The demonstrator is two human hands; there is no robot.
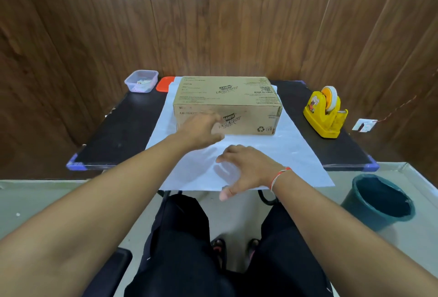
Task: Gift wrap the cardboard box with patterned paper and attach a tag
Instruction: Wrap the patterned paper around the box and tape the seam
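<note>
Head view, single frame. Cardboard box (226, 105) lay closed on a sheet of paper (291, 154) spread white side up; whether the underside was patterned could not be seen. The box sat toward the far edge of the dark surface (123, 131), its long axis running left to right, parallel to that edge, with a wide bare apron of paper between its near face and the near edge of the surface, where the sheet overhung slightly. Left hand (201, 128) was extended furthest forward, fingers straight and spread, blurred, over the left part of the box's near face; contact with the face could not be confirmed, and it gripped nothing. Right hand (246, 168) hovered low over the paper apron just short of the box, fingers loosely spread and slightly curved, thumb toward the near edge, holding nothing; whether it touched the sheet could not be told. The box therefore lay straight ahead of both hands, left hand nearer. Judgement: wrapping was at its start, paper not yet folded up; next move likely turns on squaring the box or lifting the near paper edge over it. Yellow tape dispenser (326, 113) stood near the right edge; a clear container (141, 81) with small items sat at the far left corner, an orange lid (163, 84) beside it. No tag identifiable.
</note>
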